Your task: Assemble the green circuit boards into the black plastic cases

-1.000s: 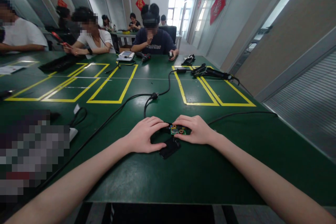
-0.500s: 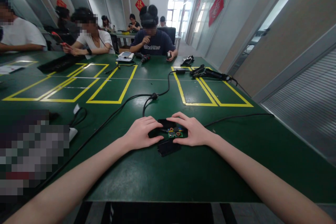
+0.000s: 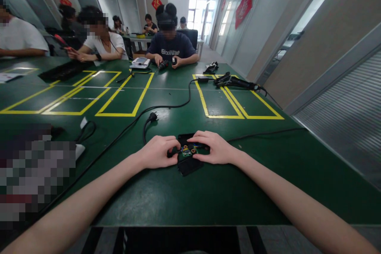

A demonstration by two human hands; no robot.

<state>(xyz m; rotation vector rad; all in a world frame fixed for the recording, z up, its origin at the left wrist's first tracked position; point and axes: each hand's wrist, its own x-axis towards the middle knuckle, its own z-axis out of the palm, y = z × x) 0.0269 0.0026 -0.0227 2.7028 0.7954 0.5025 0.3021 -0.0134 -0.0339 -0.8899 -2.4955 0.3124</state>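
A small green circuit board with copper-coloured coils lies between my hands on the green table. One black case half rests just in front of it, and another black case piece shows behind it. My left hand is pinched at the board's left end, around a black cable that meets the board there. From the right, my right hand grips the board's other end between thumb and fingers. Blue wires show under those fingers, partly hidden.
A black plug on a cord stands behind my left hand. A long black cord crosses the table. Yellow tape marks rectangles farther back. Co-workers sit across the table, one near a drill and holding a small dark object.
Both my hands have moved slightly left with the board, and my left fingers have closed in on its left end. The plug has swung left. The person opposite has lowered a hand to the drill.
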